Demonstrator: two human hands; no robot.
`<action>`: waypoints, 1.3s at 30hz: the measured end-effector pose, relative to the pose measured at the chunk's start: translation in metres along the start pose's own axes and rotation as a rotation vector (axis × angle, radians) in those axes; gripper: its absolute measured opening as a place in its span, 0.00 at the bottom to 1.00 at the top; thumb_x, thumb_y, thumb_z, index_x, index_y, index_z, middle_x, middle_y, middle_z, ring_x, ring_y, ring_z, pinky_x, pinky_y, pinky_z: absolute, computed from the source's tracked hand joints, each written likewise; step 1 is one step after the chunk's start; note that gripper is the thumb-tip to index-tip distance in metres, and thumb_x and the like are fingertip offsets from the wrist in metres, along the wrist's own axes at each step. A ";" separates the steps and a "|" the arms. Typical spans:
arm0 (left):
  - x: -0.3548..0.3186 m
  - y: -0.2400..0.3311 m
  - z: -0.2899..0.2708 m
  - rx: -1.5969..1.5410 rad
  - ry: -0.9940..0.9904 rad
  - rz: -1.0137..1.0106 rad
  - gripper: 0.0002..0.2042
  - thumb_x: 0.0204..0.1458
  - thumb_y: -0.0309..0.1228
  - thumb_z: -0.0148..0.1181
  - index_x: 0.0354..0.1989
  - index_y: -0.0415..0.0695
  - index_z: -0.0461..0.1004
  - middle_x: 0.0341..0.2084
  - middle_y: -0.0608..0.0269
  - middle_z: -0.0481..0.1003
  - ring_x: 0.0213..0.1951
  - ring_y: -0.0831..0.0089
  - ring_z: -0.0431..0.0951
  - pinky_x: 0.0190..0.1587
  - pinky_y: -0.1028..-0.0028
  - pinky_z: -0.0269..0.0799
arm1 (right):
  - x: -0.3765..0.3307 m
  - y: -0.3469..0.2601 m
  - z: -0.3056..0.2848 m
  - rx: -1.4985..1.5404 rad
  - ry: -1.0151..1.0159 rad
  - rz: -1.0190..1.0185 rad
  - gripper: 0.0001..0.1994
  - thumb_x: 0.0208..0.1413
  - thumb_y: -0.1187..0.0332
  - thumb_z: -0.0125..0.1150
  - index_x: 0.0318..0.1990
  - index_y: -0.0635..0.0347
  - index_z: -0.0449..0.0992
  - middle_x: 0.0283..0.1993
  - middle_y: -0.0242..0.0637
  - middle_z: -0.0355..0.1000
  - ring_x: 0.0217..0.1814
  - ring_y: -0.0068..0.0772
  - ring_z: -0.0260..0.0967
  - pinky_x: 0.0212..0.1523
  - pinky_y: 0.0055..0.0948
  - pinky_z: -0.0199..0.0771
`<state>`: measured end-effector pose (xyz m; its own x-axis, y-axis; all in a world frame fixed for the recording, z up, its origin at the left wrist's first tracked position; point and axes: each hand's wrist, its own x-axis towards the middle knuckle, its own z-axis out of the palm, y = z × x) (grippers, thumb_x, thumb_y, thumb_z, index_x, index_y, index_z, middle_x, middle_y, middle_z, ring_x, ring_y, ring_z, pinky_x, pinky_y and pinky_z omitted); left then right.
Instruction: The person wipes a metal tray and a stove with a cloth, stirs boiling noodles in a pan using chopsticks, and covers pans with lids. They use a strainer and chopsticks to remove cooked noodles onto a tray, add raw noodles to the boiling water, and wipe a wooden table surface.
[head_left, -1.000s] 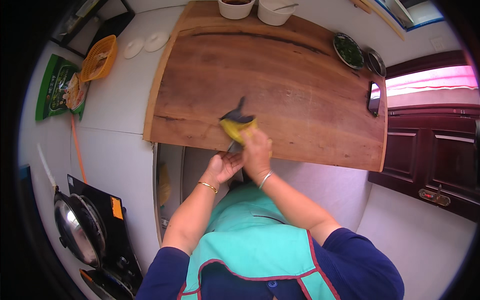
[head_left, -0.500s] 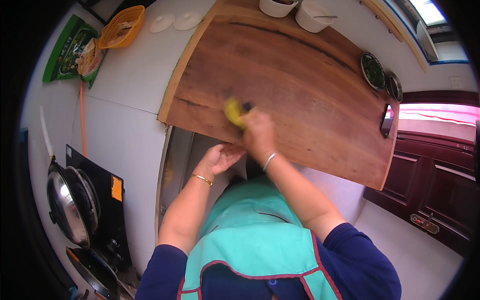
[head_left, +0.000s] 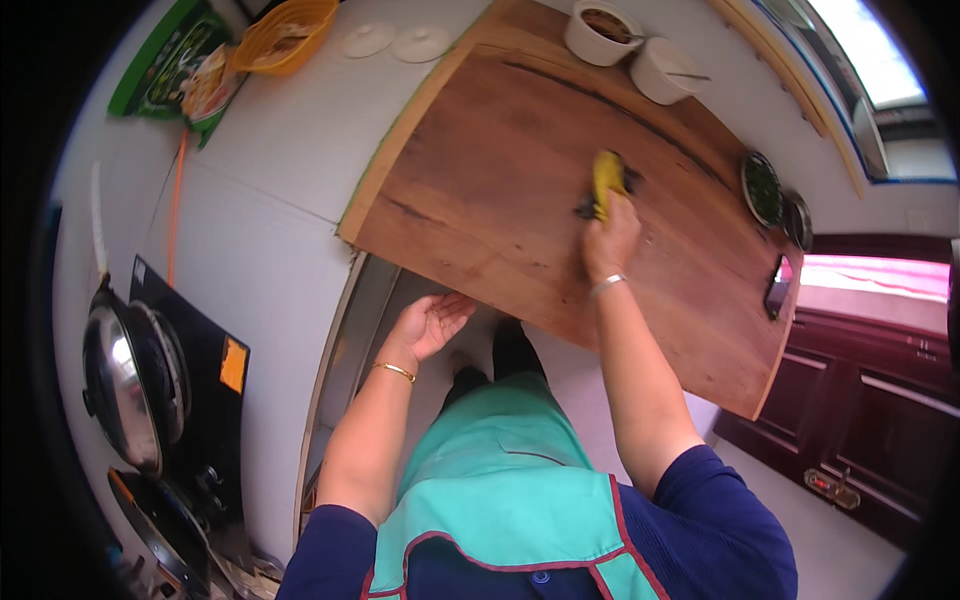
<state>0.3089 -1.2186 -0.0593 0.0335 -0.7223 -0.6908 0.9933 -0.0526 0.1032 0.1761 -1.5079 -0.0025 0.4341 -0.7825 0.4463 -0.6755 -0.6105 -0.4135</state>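
My right hand is closed around a yellow-and-black thing, long and slightly curved, with dark parts sticking out at both sides; I cannot make out its kind. It is down on the brown wooden board, near the middle of its surface. A silver bangle circles that wrist. Cupped with the palm turned up, my left hand is at the board's near edge, partly below it, fingers stretched and nothing in them. A gold bracelet is on that wrist.
Two white tubs stand along the board's far edge. At its right lie a dish of chopped greens, a metal bowl and a phone. A yellow basket and white lids are far left; a lidded wok is left.
My right hand has moved right and away from me across the board with the yellow-and-black thing. My left hand stays by the near edge. The whole view has shifted a little.
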 end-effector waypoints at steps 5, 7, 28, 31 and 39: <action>-0.022 0.023 -0.018 -0.076 0.015 0.162 0.18 0.58 0.32 0.40 0.48 0.30 0.67 0.47 0.45 0.71 0.50 0.57 0.73 0.50 0.65 0.73 | -0.020 -0.146 0.061 0.247 -0.272 -0.303 0.23 0.38 0.79 0.52 0.48 0.54 0.74 0.52 0.48 0.68 0.54 0.51 0.62 0.55 0.43 0.63; -0.032 0.026 -0.020 -0.080 0.042 0.207 0.18 0.58 0.33 0.40 0.48 0.32 0.68 0.46 0.48 0.72 0.49 0.58 0.73 0.50 0.66 0.72 | -0.048 -0.181 0.063 0.356 -0.408 -0.463 0.24 0.37 0.78 0.52 0.47 0.53 0.74 0.50 0.45 0.68 0.54 0.50 0.61 0.51 0.45 0.64; 0.079 -0.292 0.044 -0.012 0.189 -0.087 0.14 0.60 0.39 0.45 0.40 0.41 0.68 0.38 0.55 0.73 0.38 0.66 0.76 0.41 0.66 0.76 | -0.256 0.070 -0.168 0.562 -0.658 0.359 0.20 0.44 0.73 0.60 0.49 0.58 0.68 0.48 0.47 0.65 0.53 0.50 0.63 0.52 0.37 0.66; 0.143 -0.346 0.081 0.152 -0.005 -0.033 0.18 0.59 0.43 0.44 0.46 0.41 0.66 0.47 0.54 0.69 0.47 0.63 0.72 0.52 0.57 0.68 | -0.258 0.172 -0.158 0.511 -0.588 0.205 0.20 0.44 0.70 0.63 0.47 0.60 0.70 0.45 0.51 0.68 0.48 0.49 0.66 0.50 0.40 0.67; 0.112 -0.416 0.139 0.229 0.313 0.047 0.27 0.58 0.51 0.39 0.61 0.47 0.56 0.60 0.51 0.58 0.60 0.55 0.57 0.63 0.46 0.42 | -0.259 0.251 -0.238 0.614 -0.635 0.970 0.11 0.48 0.73 0.58 0.42 0.60 0.73 0.29 0.44 0.74 0.26 0.45 0.71 0.31 0.39 0.73</action>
<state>-0.1161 -1.3732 -0.0800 0.1459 -0.4841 -0.8628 0.9407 -0.2021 0.2725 -0.2480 -1.4297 -0.0332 0.2453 -0.7494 -0.6150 -0.5629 0.4063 -0.7197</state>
